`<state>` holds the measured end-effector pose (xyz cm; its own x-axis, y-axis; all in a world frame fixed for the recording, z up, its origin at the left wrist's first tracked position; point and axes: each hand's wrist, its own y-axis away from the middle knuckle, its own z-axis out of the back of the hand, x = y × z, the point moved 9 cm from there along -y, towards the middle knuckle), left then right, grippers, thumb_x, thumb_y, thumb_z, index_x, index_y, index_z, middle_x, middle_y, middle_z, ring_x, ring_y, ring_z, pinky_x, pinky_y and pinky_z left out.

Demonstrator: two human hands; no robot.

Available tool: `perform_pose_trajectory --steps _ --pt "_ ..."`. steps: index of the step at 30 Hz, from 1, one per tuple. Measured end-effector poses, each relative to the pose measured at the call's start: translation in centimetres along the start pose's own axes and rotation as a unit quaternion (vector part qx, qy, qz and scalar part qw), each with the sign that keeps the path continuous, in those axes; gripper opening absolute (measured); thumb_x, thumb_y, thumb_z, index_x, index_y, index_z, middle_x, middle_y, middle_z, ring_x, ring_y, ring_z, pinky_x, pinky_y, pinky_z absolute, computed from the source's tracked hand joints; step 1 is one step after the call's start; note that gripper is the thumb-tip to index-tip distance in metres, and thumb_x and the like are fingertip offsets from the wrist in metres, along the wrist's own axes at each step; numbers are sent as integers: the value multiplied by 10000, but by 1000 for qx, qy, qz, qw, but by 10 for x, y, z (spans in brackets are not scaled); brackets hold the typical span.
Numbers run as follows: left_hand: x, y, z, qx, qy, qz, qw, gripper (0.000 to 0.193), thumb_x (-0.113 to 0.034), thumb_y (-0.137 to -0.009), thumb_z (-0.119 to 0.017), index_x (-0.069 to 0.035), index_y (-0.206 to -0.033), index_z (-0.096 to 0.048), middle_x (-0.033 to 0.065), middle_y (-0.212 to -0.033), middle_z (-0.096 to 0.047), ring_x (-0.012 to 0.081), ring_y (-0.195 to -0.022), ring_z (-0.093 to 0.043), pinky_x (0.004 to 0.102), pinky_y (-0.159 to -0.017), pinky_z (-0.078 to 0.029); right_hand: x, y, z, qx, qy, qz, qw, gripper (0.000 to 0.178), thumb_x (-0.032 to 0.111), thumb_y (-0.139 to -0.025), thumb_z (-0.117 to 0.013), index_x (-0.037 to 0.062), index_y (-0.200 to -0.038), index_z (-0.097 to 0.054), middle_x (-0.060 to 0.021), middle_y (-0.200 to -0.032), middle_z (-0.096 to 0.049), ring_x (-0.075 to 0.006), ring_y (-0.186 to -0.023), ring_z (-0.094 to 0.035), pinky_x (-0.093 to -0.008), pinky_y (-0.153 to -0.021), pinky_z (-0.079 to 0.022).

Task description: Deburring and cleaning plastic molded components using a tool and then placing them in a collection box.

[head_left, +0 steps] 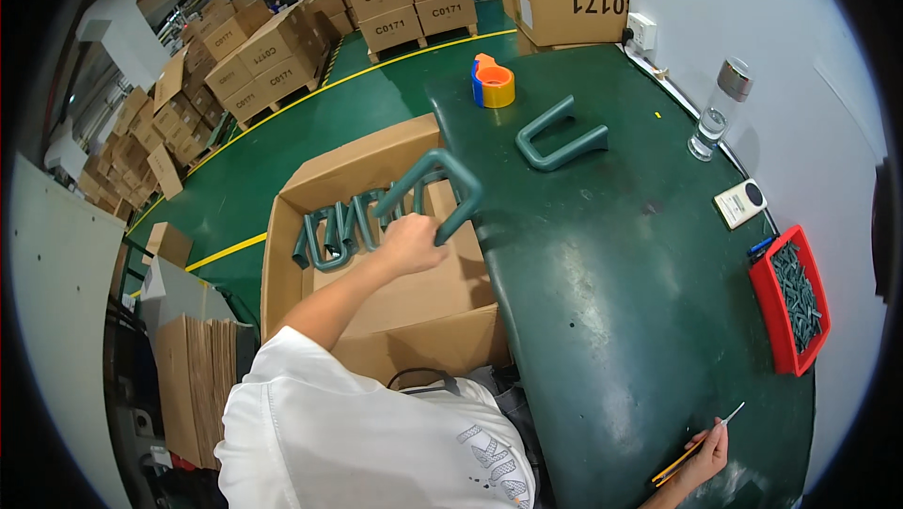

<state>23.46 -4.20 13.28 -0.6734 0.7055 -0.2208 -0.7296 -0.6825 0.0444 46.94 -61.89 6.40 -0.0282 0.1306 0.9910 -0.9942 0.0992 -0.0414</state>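
Note:
My left hand (411, 244) is closed round one leg of a green U-shaped handle (458, 180), holding it above an open cardboard carton (367, 153). Several similar green handles (329, 244) stand in a row inside that carton, partly covered by my hand and the held one. At the lower right, over the green table, my right hand (707, 460) grips a slim yellow-handled knife (673, 468) whose thin pale tip points away to the upper right. Another green U-shaped handle (562, 144) lies on the table's far part, apart from both hands.
Along the wall, the green tabletop (640, 293) carries a red bin (773, 307) of small green pieces, a white device (740, 203) and a clear bottle (720, 112). An orange tape dispenser (495, 86) sits at the far edge. Stacked cartons (395, 1) stand beyond.

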Motion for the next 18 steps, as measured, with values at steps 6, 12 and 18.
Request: perform_pose_trajectory --steps 6,12,18 --pt "80 -9 -40 75 -259 -44 962 109 -147 -645 -665 -66 -718 -667 132 -724 -658 306 -743 -662 395 -648 -527 -3 -3 -1 6 0 10 1000 315 229 -946 -541 -47 -1080 -615 -2 -597 -500 -45 -490 -436 -174 -449 -347" --pt "78 -29 -60 131 -384 -164 899 71 -149 -683 -651 -128 -744 -680 80 -732 -662 257 -755 -667 364 -615 -518 2 -1 -3 6 -7 11 1000 318 231 -945 -544 -51 -1076 -613 -4 -599 -499 -47 -493 -434 -175 -452 -349" --pt "110 -61 -83 105 -375 -173 905 133 -100 -745 -584 -114 -835 -681 101 -758 -662 275 -800 -660 370 -661 -527 2 -1 -4 11 -5 11 1000 319 234 -943 -548 -50 -1071 -615 -4 -602 -500 -49 -496 -434 -174 -463 -350"
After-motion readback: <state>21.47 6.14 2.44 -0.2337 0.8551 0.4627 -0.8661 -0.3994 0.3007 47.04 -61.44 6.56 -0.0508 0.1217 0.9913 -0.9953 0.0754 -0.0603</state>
